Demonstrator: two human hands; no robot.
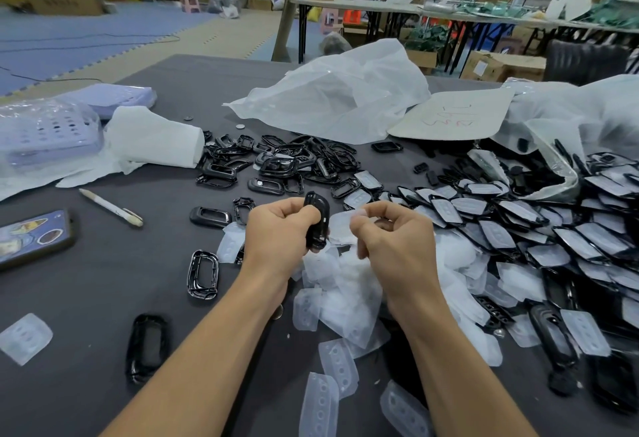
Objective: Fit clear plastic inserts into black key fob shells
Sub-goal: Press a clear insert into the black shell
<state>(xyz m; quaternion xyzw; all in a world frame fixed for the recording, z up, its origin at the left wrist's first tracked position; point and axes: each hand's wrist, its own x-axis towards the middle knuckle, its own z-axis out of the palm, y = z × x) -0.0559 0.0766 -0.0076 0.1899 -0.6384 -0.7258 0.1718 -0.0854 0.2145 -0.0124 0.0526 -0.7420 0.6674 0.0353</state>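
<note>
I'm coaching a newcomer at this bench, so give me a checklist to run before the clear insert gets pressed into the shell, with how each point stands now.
1. Grip on the black shell: ok, the left hand has its fingers curled round it.
2. Hold on the clear insert: ok, the right hand pinches it beside the shell.
3. Insert lined up with the shell's opening: cannot tell, the shell shows edge-on.
4. Only one insert pinched: cannot tell, it is translucent and blurred.
5. Insert seated in the shell: not ok, not yet in.
6. More inserts at hand: ok, a pile of inserts lies under the hands.
</note>
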